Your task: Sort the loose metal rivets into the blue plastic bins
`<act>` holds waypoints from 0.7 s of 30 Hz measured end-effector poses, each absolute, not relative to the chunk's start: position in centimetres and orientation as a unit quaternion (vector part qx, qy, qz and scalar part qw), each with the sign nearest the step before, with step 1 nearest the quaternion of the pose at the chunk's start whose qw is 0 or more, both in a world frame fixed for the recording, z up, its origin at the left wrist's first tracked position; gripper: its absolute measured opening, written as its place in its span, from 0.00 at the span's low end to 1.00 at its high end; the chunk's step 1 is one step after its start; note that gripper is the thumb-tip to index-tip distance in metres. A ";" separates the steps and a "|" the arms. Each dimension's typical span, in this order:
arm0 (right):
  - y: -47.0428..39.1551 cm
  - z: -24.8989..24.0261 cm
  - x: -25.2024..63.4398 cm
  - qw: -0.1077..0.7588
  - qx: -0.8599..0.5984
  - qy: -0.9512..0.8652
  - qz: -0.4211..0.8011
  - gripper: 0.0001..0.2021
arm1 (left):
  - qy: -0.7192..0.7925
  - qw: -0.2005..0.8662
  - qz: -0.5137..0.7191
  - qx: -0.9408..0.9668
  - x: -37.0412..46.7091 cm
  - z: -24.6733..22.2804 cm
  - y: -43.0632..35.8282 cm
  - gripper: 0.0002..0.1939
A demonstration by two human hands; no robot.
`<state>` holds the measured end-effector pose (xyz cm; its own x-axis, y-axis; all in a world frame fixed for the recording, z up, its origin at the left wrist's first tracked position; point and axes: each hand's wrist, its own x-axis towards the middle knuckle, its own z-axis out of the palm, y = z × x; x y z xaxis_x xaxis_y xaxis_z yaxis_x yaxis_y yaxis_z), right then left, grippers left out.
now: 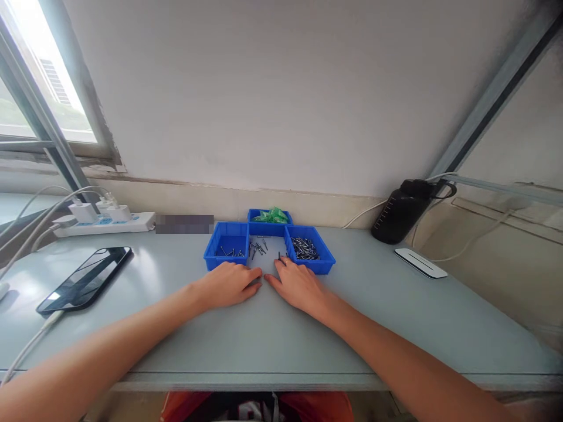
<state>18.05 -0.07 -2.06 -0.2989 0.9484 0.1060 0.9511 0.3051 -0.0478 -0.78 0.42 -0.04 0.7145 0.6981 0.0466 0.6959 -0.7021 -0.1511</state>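
My left hand [229, 283] rests at the front of the left blue bin [211, 249], its thumb and forefinger apart and nothing visible between them. A few thin metal screw-like pieces [231, 252] lie in that bin. My right hand [299, 285] lies on the table by the front of the right blue bin [323, 258], fingers spread. Its fingertips are close to one or two small metal pieces [279, 256]; contact is unclear. The right bin holds a heap of metal pieces [304, 248]. Several loose metal pieces [257, 247] lie between the bins.
Behind stands a third blue bin [270, 230] with green plastic packets [273, 215]. To the left are a phone [85, 279] on a cable and a power strip [141, 221] with chargers. A black bottle [400, 214] and a white flat device [420, 263] sit at right.
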 end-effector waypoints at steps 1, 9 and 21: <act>-0.1 -2.0 18.1 0.059 -0.586 -0.808 -0.012 0.25 | -0.377 0.078 0.006 -0.923 -0.8 0.0 0.4 0.14; -0.1 -1.8 18.0 0.056 -0.590 -0.806 -0.001 0.27 | -0.381 0.074 0.011 -0.921 -0.8 0.1 0.3 0.13; 0.0 -1.3 18.6 0.053 -0.538 -0.841 -0.031 0.19 | -0.379 0.060 0.003 -0.923 -0.9 0.1 0.3 0.14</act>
<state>18.55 0.02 -1.26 -0.4165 0.9009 0.1225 0.9075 0.4201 -0.0045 -0.86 0.33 0.09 0.7121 0.7009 0.0412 0.7003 -0.7048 -0.1135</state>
